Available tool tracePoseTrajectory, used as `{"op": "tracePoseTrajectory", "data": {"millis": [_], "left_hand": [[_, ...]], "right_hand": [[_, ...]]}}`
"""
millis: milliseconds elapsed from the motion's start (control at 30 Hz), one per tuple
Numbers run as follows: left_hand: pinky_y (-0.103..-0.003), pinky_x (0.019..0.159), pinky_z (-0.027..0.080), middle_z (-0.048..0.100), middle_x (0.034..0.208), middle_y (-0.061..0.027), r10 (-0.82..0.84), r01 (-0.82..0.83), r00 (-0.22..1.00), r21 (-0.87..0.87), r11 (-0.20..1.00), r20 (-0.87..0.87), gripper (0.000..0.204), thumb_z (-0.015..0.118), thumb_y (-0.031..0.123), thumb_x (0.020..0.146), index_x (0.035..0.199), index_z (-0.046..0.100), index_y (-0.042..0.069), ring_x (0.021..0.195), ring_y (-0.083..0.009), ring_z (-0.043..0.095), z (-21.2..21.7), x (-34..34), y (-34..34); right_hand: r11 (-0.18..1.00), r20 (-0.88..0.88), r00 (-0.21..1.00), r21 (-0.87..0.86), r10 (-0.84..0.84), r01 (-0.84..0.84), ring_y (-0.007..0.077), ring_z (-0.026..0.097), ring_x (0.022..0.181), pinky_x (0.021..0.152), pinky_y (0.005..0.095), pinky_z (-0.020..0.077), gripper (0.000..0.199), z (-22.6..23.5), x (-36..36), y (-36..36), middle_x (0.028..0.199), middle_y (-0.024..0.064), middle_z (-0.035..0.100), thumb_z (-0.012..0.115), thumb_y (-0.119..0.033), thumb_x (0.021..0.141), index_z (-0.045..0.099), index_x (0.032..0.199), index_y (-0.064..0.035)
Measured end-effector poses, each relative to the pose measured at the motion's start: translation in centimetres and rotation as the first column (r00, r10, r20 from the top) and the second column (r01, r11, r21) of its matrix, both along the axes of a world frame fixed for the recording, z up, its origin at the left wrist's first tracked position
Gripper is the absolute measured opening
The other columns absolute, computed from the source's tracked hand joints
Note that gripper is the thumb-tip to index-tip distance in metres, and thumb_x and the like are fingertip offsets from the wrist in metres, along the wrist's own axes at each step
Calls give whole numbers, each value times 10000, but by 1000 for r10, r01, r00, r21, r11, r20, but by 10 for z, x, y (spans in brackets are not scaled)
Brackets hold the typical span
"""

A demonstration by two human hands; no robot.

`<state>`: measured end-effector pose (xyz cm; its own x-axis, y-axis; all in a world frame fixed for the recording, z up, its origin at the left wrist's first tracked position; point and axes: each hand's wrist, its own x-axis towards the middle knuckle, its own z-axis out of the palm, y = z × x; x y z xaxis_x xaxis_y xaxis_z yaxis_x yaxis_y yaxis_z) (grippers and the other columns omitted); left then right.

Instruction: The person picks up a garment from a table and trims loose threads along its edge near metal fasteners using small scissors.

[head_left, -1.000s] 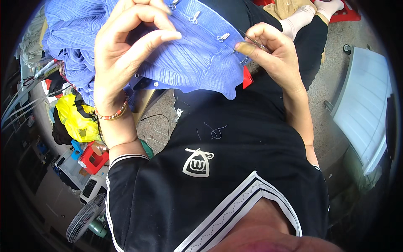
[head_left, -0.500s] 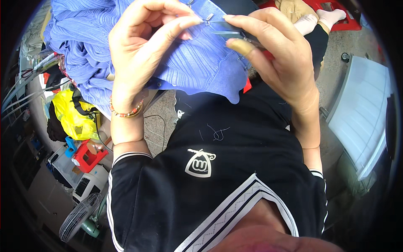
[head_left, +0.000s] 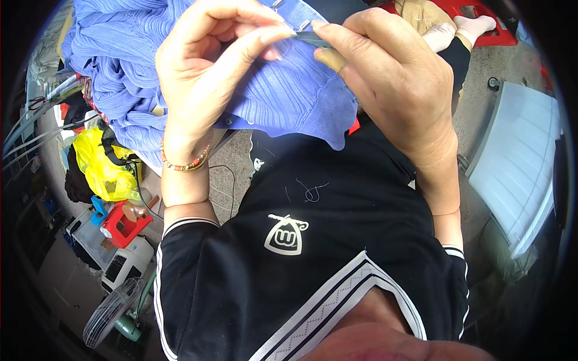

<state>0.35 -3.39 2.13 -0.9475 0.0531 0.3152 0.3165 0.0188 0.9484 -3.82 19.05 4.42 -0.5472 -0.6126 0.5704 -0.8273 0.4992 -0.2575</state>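
Both my hands pinch the edge of a blue ribbed garment held up in front of my chest.

My left hand (head_left: 211,66), with a beaded bracelet (head_left: 183,163) at the wrist, has thumb and forefinger closed narrow on the blue ribbed garment (head_left: 289,96) near its small metal fasteners. My right hand (head_left: 391,78) meets it there, fingers shut on a thin dark tool (head_left: 313,38) whose kind I cannot tell. To my left lie a yellow plastic bag (head_left: 102,168), a red box-shaped thing (head_left: 123,224) and a fan (head_left: 111,310); to my right, a white slatted panel (head_left: 518,162). My black shirt bears a white shield-shaped logo (head_left: 286,234).
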Motion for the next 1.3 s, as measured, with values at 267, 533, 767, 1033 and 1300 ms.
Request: {"op": "tracePoseTrajectory", "data": {"millis": [267, 533, 767, 1033, 1300], "left_hand": [[-296, 606, 537, 636, 874, -195, -214, 199, 975, 182, 963, 67, 144, 627, -69, 869, 997, 562, -56, 685, -215, 642, 21, 10, 5], [-273, 572, 466, 703, 845, -173, -203, 229, 956, -106, 968, 212, 68, 667, -2, 815, 779, 668, -60, 632, -158, 609, 50, 16, -3], [-316, 838, 475, 718, 972, -72, -83, -240, 939, -807, 540, -334, 206, 777, 64, 783, 977, 719, 24, 915, -211, 660, 34, -19, -3], [-317, 841, 463, 720, 955, -78, -49, -173, 963, -749, 639, -265, 208, 790, 67, 768, 962, 724, 28, 913, -221, 657, 40, -11, 13], [-272, 742, 464, 671, 887, -64, -175, -102, 942, -739, 666, -288, 227, 790, 5, 738, 961, 753, 30, 842, -181, 615, 35, -17, 44]], "right_hand": [[995, 95, 994, -92, 53, -44, 153, 600, 707, 614, 260, 484, 325, -7, -2, 11, 860, 36, 629, 822, -92, 733, 747, 1049, -75], [878, 512, 838, -471, 191, 88, 58, 494, 635, 553, 208, 376, 283, -32, 0, 30, 803, 5, 587, 847, -81, 749, 694, 970, 4], [912, 801, 575, -346, 165, 220, 12, 447, 611, 526, 186, 336, 252, -41, 14, 26, 751, -32, 543, 862, -86, 735, 648, 834, 2], [868, 808, 400, -493, 434, 54, 1, 472, 644, 556, 191, 341, 168, -51, 8, 61, 760, -49, 533, 773, 43, 769, 614, 803, 4], [823, 818, 283, -552, 501, 137, -1, 476, 625, 548, 193, 326, 148, -84, 12, 101, 758, -43, 544, 753, 16, 819, 613, 807, -28]]}}
